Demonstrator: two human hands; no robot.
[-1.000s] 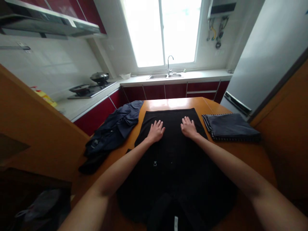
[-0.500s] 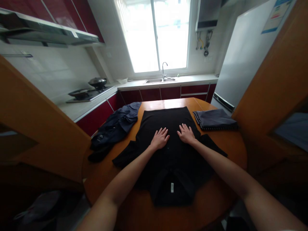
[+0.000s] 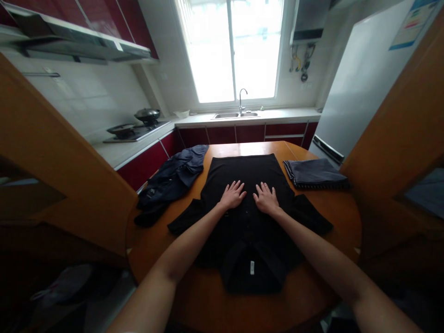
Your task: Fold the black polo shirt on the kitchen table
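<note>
A black polo shirt (image 3: 243, 173) lies spread flat on a round wooden table (image 3: 333, 222), collar toward me and hem toward the window. Both short sleeves stick out to the sides. My left hand (image 3: 233, 195) rests palm down on the middle of the shirt, fingers stretched and apart. My right hand (image 3: 265, 199) lies flat just beside it, also with fingers spread. Neither hand grips the cloth.
A crumpled dark blue garment (image 3: 173, 178) lies on the table's left edge, partly hanging off. A folded grey garment (image 3: 315, 173) sits at the right. Beyond are a counter with a sink (image 3: 236, 114), a stove with pans (image 3: 137, 129) and a white fridge (image 3: 360, 88).
My two hands have slid closer together on the shirt and drawn back toward me. The camera has pulled back and tilted, so more of the table and the collar show.
</note>
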